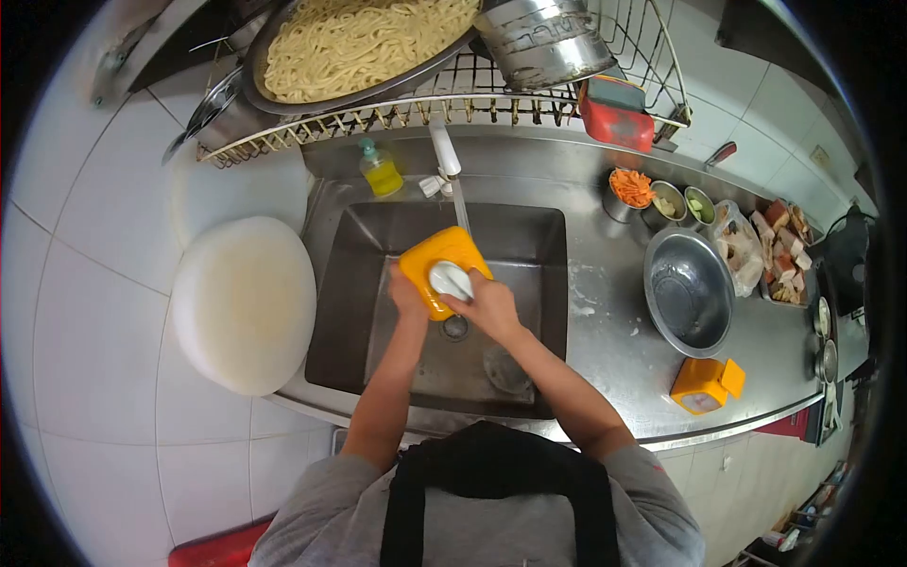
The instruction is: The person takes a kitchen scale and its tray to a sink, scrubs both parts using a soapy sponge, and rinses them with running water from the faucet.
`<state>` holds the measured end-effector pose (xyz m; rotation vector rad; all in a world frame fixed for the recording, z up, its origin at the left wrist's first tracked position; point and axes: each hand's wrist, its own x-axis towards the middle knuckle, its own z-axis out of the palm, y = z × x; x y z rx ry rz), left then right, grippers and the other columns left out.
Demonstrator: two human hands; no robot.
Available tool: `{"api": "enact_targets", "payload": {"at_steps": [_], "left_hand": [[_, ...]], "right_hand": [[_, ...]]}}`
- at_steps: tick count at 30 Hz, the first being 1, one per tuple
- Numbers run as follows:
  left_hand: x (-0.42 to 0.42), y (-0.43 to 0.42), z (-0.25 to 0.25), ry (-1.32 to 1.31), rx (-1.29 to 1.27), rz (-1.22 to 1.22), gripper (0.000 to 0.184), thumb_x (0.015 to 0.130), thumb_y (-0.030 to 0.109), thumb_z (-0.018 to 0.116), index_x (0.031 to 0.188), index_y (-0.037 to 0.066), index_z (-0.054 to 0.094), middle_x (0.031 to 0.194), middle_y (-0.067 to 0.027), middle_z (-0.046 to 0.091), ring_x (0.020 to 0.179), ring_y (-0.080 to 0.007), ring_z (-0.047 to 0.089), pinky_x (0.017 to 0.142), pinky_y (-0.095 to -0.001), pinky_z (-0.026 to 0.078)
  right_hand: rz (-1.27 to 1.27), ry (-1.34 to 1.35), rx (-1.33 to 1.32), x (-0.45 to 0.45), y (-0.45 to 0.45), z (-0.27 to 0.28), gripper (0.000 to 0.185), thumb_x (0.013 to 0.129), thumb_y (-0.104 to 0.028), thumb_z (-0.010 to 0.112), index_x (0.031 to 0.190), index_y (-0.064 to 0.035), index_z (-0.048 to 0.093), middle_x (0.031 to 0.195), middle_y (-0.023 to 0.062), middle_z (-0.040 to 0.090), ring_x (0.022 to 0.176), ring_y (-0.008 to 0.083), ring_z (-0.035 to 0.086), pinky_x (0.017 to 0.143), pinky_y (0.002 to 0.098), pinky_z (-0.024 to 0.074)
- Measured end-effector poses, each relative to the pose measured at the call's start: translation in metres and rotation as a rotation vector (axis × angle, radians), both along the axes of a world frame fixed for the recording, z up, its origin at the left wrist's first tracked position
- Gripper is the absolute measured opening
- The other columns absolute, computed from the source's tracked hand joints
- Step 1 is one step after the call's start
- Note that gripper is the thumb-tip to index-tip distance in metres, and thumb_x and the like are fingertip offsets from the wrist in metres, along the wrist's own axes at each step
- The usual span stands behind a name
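Over the sink, an orange plastic tray is held tilted by its left edge in my left hand, fingers closed and partly hidden behind it. My right hand is closed on a white rounded object that rests against the tray's face; its exact kind I cannot make out. Just beyond the tray, the white faucet has its spout toward the sink, and what looks like a stream of water runs down from it. A drain shows below the hands.
A soap bottle stands behind the sink. To the right are a metal bowl, an orange kitchen scale, shredded carrots and a tray of meat chunks. Noodles fill a pan on the wire rack. A round cutting board stands left.
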<state>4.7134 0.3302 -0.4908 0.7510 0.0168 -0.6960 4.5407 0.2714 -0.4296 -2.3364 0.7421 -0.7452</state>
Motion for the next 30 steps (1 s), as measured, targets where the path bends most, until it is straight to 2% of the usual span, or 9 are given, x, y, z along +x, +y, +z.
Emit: {"api": "enact_targets", "payload": {"at_steps": [3,5,7,9,13,18,22,26,30], "left_hand": [[-0.021,-0.009,-0.007,-0.029,0.153,-0.007,0.044,0.100,0.044,0.039,0.112,0.006,0.059,0.108,-0.0079,0.066,0.095,-0.0260,0.065,0.085,-0.0410,0.054],[-0.029,-0.004,-0.007,-0.034,0.244,-0.060,0.047,0.101,0.046,0.037,0.113,0.007,0.059,0.109,-0.0076,0.066,0.098,-0.0261,0.064,0.088,-0.0415,0.053],[-0.016,-0.006,-0.005,-0.032,0.082,-0.068,0.048,0.101,0.047,0.036,0.113,0.007,0.059,0.110,-0.0077,0.066,0.100,-0.0261,0.064,0.091,-0.0416,0.051],[-0.004,-0.011,0.001,-0.025,0.007,-0.070,0.050,0.102,0.048,0.035,0.113,0.007,0.059,0.111,-0.0078,0.066,0.101,-0.0263,0.064,0.092,-0.0413,0.051],[0.001,0.002,0.022,0.036,0.041,-0.047,0.046,0.103,0.044,0.034,0.114,0.006,0.057,0.112,-0.0083,0.065,0.102,-0.0262,0.063,0.092,-0.0400,0.050],[0.008,-0.024,0.008,-0.046,0.180,0.030,0.048,0.104,0.044,0.031,0.117,0.005,0.056,0.115,-0.0098,0.065,0.104,-0.0283,0.063,0.095,-0.0409,0.049],[0.010,-0.025,0.002,0.051,0.017,-0.009,0.046,0.104,0.045,0.035,0.115,0.005,0.056,0.114,-0.0091,0.064,0.102,-0.0264,0.062,0.093,-0.0418,0.049],[0.009,-0.052,-0.010,-0.035,0.022,-0.010,0.048,0.104,0.044,0.035,0.115,0.003,0.057,0.110,-0.0096,0.065,0.098,-0.0269,0.064,0.090,-0.0422,0.051],[0.010,-0.043,-0.012,-0.061,0.086,-0.109,0.047,0.103,0.043,0.038,0.111,0.002,0.058,0.106,-0.0098,0.066,0.094,-0.0260,0.066,0.086,-0.0420,0.053]], "right_hand": [[-0.175,-0.049,0.033,0.017,-0.044,0.011,0.057,0.077,-0.053,0.074,0.093,0.0008,0.061,0.067,0.0192,0.065,0.063,0.0400,0.065,0.056,0.0456,0.0519],[-0.108,-0.033,-0.023,0.020,-0.054,0.021,0.054,0.077,-0.052,0.074,0.090,-0.0012,0.059,0.067,0.0183,0.065,0.063,0.0398,0.065,0.057,0.0459,0.0523],[0.039,0.000,-0.079,0.017,-0.033,0.026,0.053,0.078,-0.052,0.074,0.085,-0.0030,0.056,0.066,0.0168,0.065,0.063,0.0381,0.066,0.057,0.0461,0.0526],[0.143,-0.250,-0.444,0.013,0.001,0.011,0.053,0.078,-0.054,0.073,0.083,-0.0031,0.056,0.065,0.0161,0.065,0.061,0.0358,0.066,0.055,0.0454,0.0522],[-0.172,0.031,0.036,0.007,-0.052,-0.009,0.055,0.079,-0.053,0.072,0.084,-0.0011,0.056,0.067,0.0177,0.066,0.060,0.0367,0.066,0.055,0.0439,0.0527],[0.046,-0.046,-0.233,0.014,-0.019,-0.009,0.056,0.078,-0.053,0.073,0.081,0.0004,0.056,0.064,0.0197,0.064,0.058,0.0378,0.065,0.053,0.0435,0.0527],[-0.255,0.032,0.122,0.012,-0.084,-0.004,0.056,0.078,-0.054,0.073,0.082,-0.0003,0.058,0.065,0.0188,0.065,0.062,0.0380,0.067,0.059,0.0458,0.0533],[0.011,-0.011,-0.143,0.024,-0.038,-0.004,0.059,0.077,-0.057,0.072,0.081,0.0007,0.058,0.068,0.0209,0.066,0.065,0.0387,0.067,0.060,0.0465,0.0536],[-0.359,-0.005,0.155,0.013,-0.109,0.001,0.062,0.077,-0.059,0.071,0.084,0.0016,0.059,0.073,0.0239,0.066,0.072,0.0417,0.067,0.066,0.0481,0.0536]]}}
